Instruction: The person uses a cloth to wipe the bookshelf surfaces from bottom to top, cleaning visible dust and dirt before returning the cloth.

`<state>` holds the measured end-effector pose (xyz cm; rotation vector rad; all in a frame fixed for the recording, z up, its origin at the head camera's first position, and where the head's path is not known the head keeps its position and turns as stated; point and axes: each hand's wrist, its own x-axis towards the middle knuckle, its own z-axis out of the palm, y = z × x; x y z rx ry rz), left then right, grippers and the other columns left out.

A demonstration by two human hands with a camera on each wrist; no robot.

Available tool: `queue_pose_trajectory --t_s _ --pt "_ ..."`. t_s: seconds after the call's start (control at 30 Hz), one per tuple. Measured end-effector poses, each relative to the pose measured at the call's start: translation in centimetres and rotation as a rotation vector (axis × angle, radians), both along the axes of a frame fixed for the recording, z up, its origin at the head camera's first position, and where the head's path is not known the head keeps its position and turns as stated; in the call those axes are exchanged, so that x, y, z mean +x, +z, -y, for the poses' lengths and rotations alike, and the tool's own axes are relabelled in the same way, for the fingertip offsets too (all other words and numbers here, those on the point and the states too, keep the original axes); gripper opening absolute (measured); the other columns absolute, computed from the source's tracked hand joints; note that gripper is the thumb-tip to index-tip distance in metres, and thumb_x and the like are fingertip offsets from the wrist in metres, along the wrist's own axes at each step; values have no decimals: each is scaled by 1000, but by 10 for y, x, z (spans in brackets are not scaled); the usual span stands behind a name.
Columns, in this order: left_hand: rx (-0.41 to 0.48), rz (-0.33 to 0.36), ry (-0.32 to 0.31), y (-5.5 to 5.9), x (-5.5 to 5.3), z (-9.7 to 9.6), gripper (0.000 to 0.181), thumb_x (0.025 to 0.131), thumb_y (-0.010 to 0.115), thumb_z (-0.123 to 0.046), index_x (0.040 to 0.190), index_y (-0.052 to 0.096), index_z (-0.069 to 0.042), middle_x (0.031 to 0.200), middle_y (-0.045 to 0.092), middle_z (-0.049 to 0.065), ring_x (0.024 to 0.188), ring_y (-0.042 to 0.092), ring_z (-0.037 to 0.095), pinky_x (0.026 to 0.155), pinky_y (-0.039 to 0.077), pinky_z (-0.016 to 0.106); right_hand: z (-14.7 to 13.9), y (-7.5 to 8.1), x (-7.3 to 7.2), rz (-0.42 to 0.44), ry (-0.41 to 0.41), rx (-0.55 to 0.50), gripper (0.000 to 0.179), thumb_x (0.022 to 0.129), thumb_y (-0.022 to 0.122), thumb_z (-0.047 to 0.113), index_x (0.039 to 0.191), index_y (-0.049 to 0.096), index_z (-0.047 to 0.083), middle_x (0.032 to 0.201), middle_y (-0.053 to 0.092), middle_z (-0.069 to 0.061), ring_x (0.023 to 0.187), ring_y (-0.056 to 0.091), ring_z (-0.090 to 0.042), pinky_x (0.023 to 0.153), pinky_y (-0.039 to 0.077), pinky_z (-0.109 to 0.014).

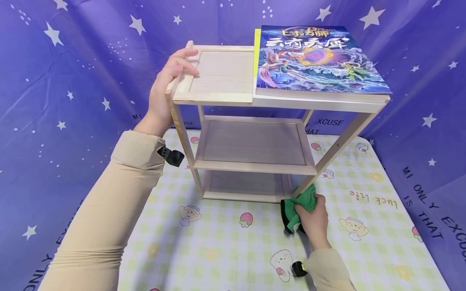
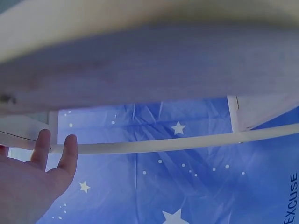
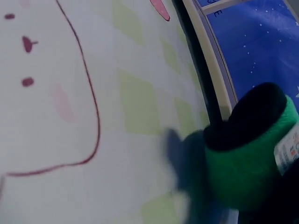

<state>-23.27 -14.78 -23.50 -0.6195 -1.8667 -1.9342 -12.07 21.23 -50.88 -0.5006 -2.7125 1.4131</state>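
Note:
A light wooden three-tier shelf rack (image 1: 255, 165) stands on the table. My left hand (image 1: 164, 87) holds its upper left side, fingers hooked over the rim onto the top board. Some of those fingers (image 2: 69, 156) show in the left wrist view beside a wooden rail. Low at the front right leg, my right hand (image 1: 314, 218) grips a green cloth (image 1: 305, 200) with black edging, bunched against the leg's foot. In the right wrist view the fuzzy green cloth (image 3: 243, 172) shows a black end and a white tag; its full shape is hidden.
A thick book (image 1: 316, 60) with a colourful cover lies on the right half of the rack's top. A checked tablecloth (image 1: 225, 246) with cartoon prints covers the table. Purple curtains (image 1: 91, 48) with white stars surround it at the back and sides.

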Motion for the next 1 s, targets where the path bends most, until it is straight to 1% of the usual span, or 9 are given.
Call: queue_pose_trajectory --t_s 0.13,0.23,0.33,0.47,0.57,0.7,0.77,0.87,1.0 --pt "-26 -19 13 0 -1 1 43 93 29 -11 76 65 -26 145 47 15 144 32 9 115 20 20 1 3 10 -10 -35 41 70 89 65 20 145 31 -4 138 46 -34 118 50 -46 94 41 -59" --pt "-41 -27 21 0 -1 2 43 93 29 -10 77 65 -27 144 47 16 142 34 10 115 21 19 1 4 18 -18 -59 50 70 88 67 22 146 34 -1 140 47 -30 118 51 -44 93 41 -56" --pt "-71 -23 27 1 -1 3 43 94 29 -10 80 67 -27 145 47 15 141 35 10 114 21 19 2 7 25 -30 -72 71 70 87 68 23 146 36 1 141 48 -28 119 51 -44 92 41 -56" --pt "-168 -4 58 4 0 8 42 94 31 -13 88 70 -25 147 48 9 142 35 7 114 22 19 5 14 30 -47 -82 119 70 86 70 22 144 38 1 140 48 -28 118 51 -45 89 41 -59" --pt "-282 25 97 9 1 13 41 93 33 -16 100 73 -20 148 50 0 141 35 1 113 23 19 8 21 34 -70 -88 151 69 85 71 21 143 40 1 138 50 -29 116 52 -45 87 41 -59" --pt "-400 66 117 17 2 19 42 94 36 -20 115 71 -14 149 50 -9 140 35 -3 113 24 21 12 33 38 -102 -89 171 68 83 71 20 141 42 0 135 52 -28 113 54 -44 85 42 -57" --pt "-410 85 116 20 1 21 40 94 39 -20 118 70 -13 150 49 -10 140 36 -2 114 25 22 13 39 40 -107 -82 177 67 83 72 19 141 43 0 134 53 -28 111 55 -44 84 42 -57" --pt "-354 117 94 22 1 24 36 93 44 -19 117 71 -14 151 48 -9 140 37 2 113 26 22 16 50 42 -97 -47 192 67 82 72 20 140 44 2 134 53 -28 111 55 -45 83 42 -57" --pt "-274 136 46 21 -1 28 32 93 48 -16 116 70 -15 151 47 -6 140 39 8 113 29 26 22 65 44 -54 60 205 68 82 73 24 141 44 5 137 53 -26 114 56 -44 86 44 -57"
